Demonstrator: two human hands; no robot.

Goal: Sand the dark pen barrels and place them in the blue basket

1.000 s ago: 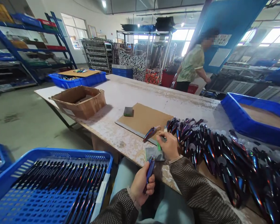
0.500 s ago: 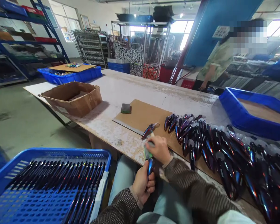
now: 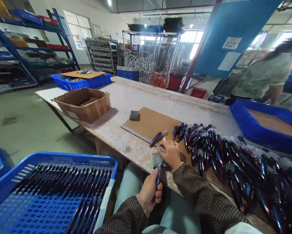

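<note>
At far left we see a blue plastic basket with slatted walls, holding rows of glossy dark slender pieces. Next, on the worn white tabletop, stands an open brown cardboard box. Further right, a grey rectangular block rests at the edge of a flat brown cardboard sheet.

Our left hand is closed firmly around a glossy dark-blue fish-shaped piece, its tip pointing up just in front of a grey pad with green edging. A single shiny purple-black piece lies at the sheet's near edge. Close beside it, our right hand has its fingers bent; we cannot tell what it grips. Rightward spreads a heap of glossy dark pieces with clear tabs, and behind that sits a blue plastic tray.
</note>
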